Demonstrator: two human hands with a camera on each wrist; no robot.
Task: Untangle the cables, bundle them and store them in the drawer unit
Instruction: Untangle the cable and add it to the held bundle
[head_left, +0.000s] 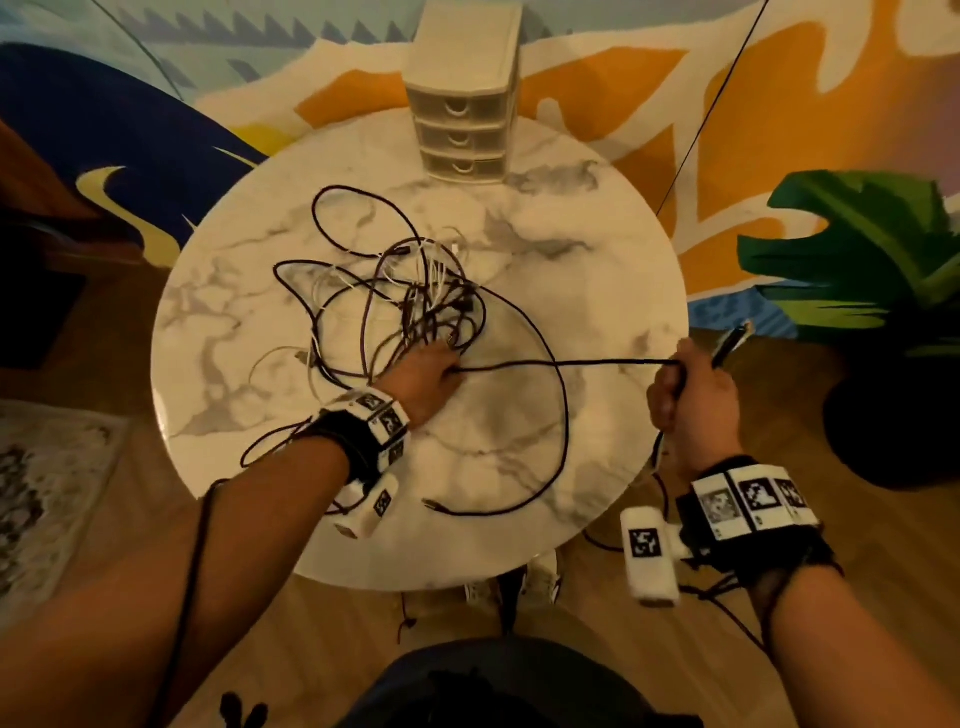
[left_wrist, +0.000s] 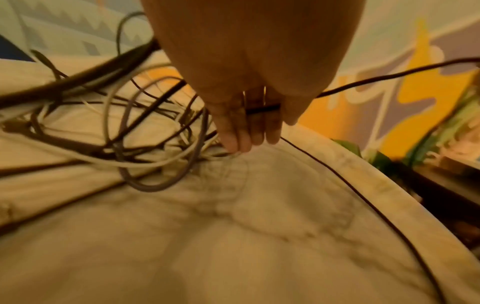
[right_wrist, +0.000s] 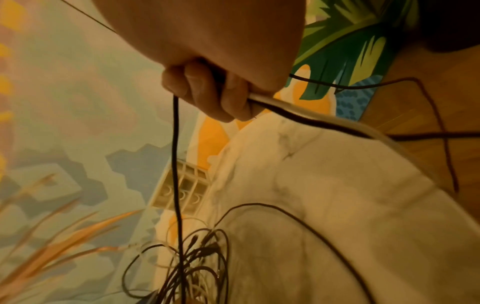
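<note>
A tangle of dark and white cables lies in the middle of the round marble table. My left hand presses down on the tangle's near edge with straight fingers. From under it one black cable runs taut to my right hand, which grips it in a fist beyond the table's right edge. The cable's plug end sticks out above the fist. The cream three-drawer unit stands at the table's far edge, drawers closed.
A loose dark cable loop curves over the near right of the table. A large green plant in a dark pot stands to the right. A pale rug lies on the floor at left. A painted wall is behind the table.
</note>
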